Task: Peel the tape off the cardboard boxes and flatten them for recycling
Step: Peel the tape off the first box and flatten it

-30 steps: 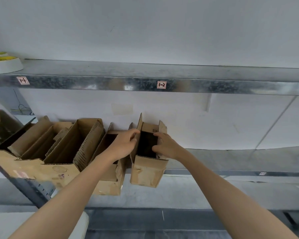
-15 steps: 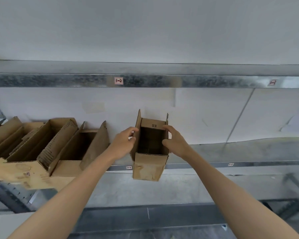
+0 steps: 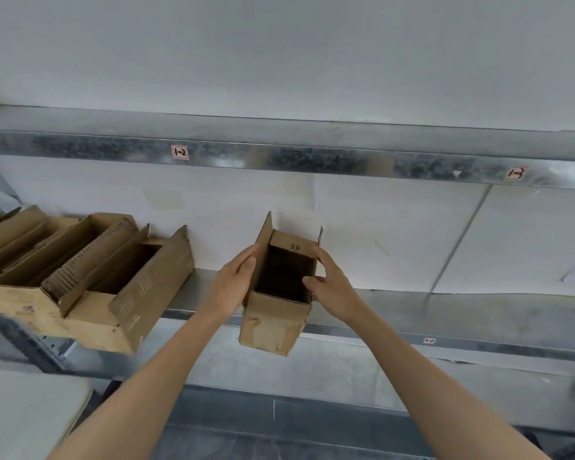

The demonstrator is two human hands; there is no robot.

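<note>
Gripping open cardboard box [image 3: 274, 322] sides: left hand [image 3: 234, 280], right hand [image 3: 329, 283].

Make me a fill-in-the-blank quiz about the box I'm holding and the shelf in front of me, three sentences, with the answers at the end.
1. The left hand and right hand hold a cardboard box whose top is ____.
2. The other boxes sit on the shelf to the ____ of the held one.
3. The label on the upper rail nearest those boxes reads ____.

Answers: open; left; 1-2
</note>
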